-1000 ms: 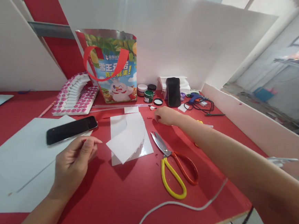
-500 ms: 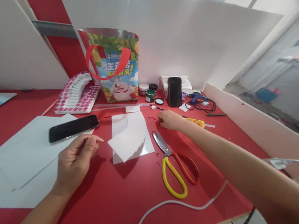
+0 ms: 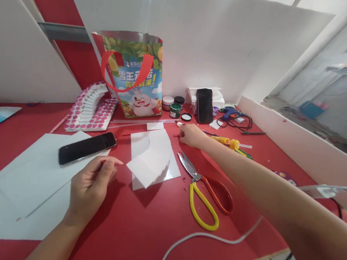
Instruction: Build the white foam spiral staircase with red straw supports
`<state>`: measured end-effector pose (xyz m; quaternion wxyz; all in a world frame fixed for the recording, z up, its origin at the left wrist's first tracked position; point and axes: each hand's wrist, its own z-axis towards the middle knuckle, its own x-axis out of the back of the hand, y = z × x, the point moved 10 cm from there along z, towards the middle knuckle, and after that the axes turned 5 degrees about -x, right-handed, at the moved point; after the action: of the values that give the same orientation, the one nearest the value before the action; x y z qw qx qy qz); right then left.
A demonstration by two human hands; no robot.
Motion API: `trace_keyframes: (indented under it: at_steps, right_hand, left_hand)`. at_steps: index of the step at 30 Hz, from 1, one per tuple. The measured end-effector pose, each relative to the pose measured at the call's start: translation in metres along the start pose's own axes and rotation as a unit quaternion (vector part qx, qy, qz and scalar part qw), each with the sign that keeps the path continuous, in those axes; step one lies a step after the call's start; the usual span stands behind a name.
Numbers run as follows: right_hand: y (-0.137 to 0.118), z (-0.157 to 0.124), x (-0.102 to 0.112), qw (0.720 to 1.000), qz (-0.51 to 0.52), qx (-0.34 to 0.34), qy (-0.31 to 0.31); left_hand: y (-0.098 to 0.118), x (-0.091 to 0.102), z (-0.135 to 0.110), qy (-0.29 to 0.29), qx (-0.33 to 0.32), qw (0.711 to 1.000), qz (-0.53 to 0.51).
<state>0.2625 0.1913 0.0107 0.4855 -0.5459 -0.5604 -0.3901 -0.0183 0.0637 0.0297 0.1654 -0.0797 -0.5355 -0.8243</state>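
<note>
My left hand (image 3: 92, 183) hovers over the table at the lower left, thumb pressed on its curled fingers. What it pinches, if anything, is hidden. Just right of it lie white paper pieces (image 3: 151, 160), fanned over a larger white sheet (image 3: 174, 171). My right hand (image 3: 192, 135) reaches to the tabletop beyond them, its fingertips drawn together and pointing down beside a tiny red scrap (image 3: 176, 136). Whether they grip a scrap cannot be seen. Below that hand lie large scissors (image 3: 198, 178) with one yellow and one red handle, blades slightly apart.
A black phone (image 3: 87, 149) rests on white sheets (image 3: 34, 179) at left. Behind are a tissue pack (image 3: 89, 111), a printed bag (image 3: 141, 79), paint jars (image 3: 175, 110) and a propped phone (image 3: 204, 106). A yellow glue gun (image 3: 225, 140) lies right; a white cable (image 3: 201, 234) crosses the front.
My right hand has shifted slightly left and down toward the red scraps, uncovering more of the yellow tool. My left hand keeps its pose; the view has shifted slightly.
</note>
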Motion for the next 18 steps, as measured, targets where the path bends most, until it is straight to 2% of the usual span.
trace_keyframes:
  at_steps: [5,10,18]
  right_hand:
    - [0.001,-0.012,-0.008,0.998,0.005,0.056,-0.032]
    - [0.0,-0.029,-0.005,0.994,0.029,0.095,-0.04]
    - [-0.026,-0.033,0.002,0.987,0.072,0.119,-0.075]
  left_hand:
    - [-0.002,-0.001,-0.001,-0.004,0.007,1.0,0.003]
    - [-0.003,-0.004,-0.002,-0.015,0.008,1.0,0.013]
    - [-0.01,0.0,-0.002,-0.007,0.012,1.0,0.021]
